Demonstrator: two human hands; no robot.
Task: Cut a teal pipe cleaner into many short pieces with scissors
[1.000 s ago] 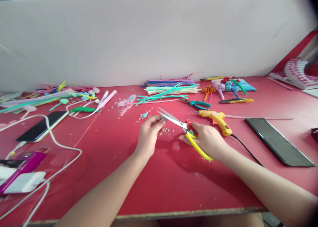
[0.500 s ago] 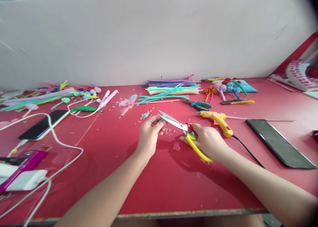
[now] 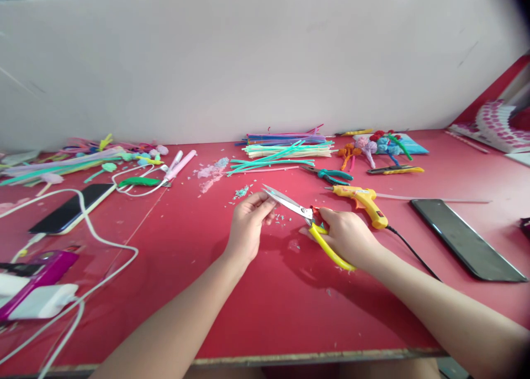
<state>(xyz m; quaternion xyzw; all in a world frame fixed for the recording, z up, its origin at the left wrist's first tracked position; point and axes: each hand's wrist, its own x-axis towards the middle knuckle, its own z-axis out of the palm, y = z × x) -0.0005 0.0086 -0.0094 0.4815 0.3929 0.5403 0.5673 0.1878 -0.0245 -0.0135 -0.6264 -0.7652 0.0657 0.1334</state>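
Note:
My right hand is wrapped around the yellow and red handles of a pair of scissors. The blades point left and lie close together, their tips right at the fingertips of my left hand. Thumb and fingers of the left hand are pinched together, and whatever they hold is hidden behind the fingers and blades. A small teal bit shows between the scissor handles. Teal fluff clippings lie on the red table just beyond the left hand, with more specks under the blades.
Teal pipe cleaners lie in front of other coloured bundles. Pliers, a yellow glue gun and a phone are on the right. Pink fluff, a second phone and white cables are on the left.
The scissor tips have shifted slightly left over the left fingertips. A teal bit that showed at the blades beside those fingers is out of sight. Both hands stay nearly in place.

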